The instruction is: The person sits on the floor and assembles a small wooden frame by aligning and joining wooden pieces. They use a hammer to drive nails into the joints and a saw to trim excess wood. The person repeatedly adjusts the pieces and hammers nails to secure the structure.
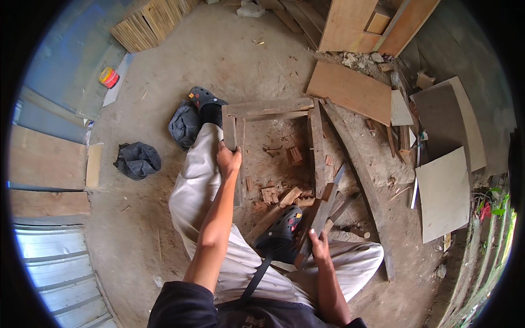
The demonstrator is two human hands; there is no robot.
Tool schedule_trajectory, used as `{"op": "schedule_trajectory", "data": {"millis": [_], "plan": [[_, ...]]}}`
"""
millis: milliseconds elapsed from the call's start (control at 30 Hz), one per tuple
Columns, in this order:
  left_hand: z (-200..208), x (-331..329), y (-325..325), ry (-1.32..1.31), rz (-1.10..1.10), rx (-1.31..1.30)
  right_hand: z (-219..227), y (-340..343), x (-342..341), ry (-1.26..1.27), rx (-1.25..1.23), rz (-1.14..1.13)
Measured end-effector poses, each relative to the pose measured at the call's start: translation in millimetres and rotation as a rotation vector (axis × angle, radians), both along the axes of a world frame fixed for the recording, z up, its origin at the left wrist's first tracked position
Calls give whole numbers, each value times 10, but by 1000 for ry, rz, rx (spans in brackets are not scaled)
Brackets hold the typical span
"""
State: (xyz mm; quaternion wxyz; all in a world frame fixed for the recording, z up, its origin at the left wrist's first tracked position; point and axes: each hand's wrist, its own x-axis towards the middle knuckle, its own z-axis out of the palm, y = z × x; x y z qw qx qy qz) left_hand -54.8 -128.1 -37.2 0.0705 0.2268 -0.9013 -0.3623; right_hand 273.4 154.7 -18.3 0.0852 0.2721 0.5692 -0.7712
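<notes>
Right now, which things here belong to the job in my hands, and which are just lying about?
Likely the job:
- wooden frame, held by your left hand
- wood piece, in your right hand

Apparently just lying about:
- red-and-yellow tub
- dark crumpled bundle on the floor, far left of the frame
- slat stack

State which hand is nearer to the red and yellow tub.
Left. The left hand grips the wooden frame, right of the tub; the right hand, on a dark wooden piece, is farther right and lower in view.
</notes>
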Motion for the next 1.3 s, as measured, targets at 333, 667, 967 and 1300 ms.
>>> {"op": "schedule_trajectory", "data": {"millis": [333, 667, 967, 1300], "plan": [[801, 246, -93, 545, -134, 491, 826, 651, -188, 287, 283, -419], [1456, 74, 269, 882, -429, 773, 1855, 1007, -798, 596, 78, -441], [939, -5, 386, 572, -626, 570, 1087, 456, -316, 440, 63, -607], [472, -228, 468, 509, -659, 639, 866, 346, -73, 435, -3, -469]]}}
